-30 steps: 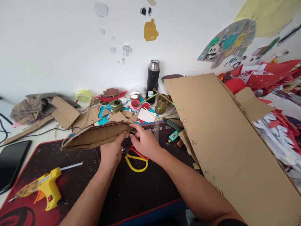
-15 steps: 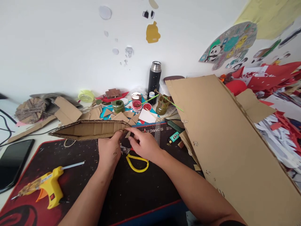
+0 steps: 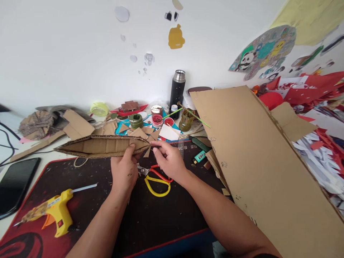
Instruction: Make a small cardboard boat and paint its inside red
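Note:
A narrow cardboard boat shape (image 3: 103, 146), pointed at both ends and open on top, is held over the dark desk mat. My left hand (image 3: 125, 168) grips its right part, with the thumb over the near wall and the other fingers mostly hidden underneath. At the boat's right tip is my right hand (image 3: 169, 157). Its index finger reaches the tip, while the thumb sits slightly apart just below. Scissors (image 3: 158, 185) with one yellow and one red handle lie on the mat between my hands.
A yellow glue gun (image 3: 57, 211) and a black phone (image 3: 17, 186) lie at left. Paint jars (image 3: 136, 122), cardboard scraps (image 3: 138, 132) and a black thermos (image 3: 177, 89) stand behind. A large cardboard sheet (image 3: 266, 161) leans at right, beside a paper heap (image 3: 314, 143).
My right hand has shifted slightly right, to the boat's tip, uncovering the red scissor handle. My left thumb has moved left along the wall, and the boat's right end shows more.

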`<state>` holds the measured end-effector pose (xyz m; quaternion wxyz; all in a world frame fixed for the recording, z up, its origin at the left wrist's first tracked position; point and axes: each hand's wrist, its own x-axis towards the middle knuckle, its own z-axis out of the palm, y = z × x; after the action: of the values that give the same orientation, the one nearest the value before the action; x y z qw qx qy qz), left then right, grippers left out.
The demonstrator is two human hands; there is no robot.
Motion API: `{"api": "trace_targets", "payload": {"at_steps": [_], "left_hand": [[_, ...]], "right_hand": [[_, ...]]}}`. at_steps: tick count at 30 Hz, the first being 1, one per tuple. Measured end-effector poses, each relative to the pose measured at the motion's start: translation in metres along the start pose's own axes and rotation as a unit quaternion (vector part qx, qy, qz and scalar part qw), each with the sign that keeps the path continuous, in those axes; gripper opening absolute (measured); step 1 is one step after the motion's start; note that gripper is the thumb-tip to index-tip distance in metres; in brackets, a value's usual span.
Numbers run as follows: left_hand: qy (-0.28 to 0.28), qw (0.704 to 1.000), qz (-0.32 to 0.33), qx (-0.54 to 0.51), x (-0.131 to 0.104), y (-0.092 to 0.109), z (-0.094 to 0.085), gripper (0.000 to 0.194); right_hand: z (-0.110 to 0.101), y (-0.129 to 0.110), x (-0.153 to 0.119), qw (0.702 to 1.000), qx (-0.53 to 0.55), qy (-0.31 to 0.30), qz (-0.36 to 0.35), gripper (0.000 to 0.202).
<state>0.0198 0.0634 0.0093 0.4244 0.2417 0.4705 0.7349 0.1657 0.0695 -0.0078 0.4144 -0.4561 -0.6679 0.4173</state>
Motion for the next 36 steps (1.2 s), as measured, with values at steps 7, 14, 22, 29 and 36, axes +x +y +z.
{"api": "trace_targets", "payload": {"at_steps": [7, 14, 22, 29, 36], "left_hand": [[0.004, 1.000, 0.000, -0.006, 0.001, 0.001, 0.001, 0.036], [0.012, 1.000, 0.005, 0.013, -0.002, 0.000, 0.001, 0.042], [-0.006, 1.000, -0.014, 0.023, -0.007, -0.005, 0.000, 0.043], [-0.008, 0.999, -0.005, 0.045, -0.009, -0.008, -0.001, 0.042], [0.000, 0.999, 0.002, 0.047, -0.008, -0.009, -0.003, 0.040]], "right_hand": [[-0.001, 0.003, 0.001, 1.000, 0.024, 0.006, 0.003, 0.036], [-0.002, -0.004, -0.001, 0.998, -0.061, -0.018, -0.018, 0.039], [-0.003, -0.009, 0.000, 0.981, -0.185, -0.063, 0.003, 0.048], [-0.002, -0.011, 0.001, 0.981, -0.177, -0.069, 0.025, 0.047], [-0.001, -0.008, 0.000, 0.985, -0.159, -0.071, 0.002, 0.047]]}}
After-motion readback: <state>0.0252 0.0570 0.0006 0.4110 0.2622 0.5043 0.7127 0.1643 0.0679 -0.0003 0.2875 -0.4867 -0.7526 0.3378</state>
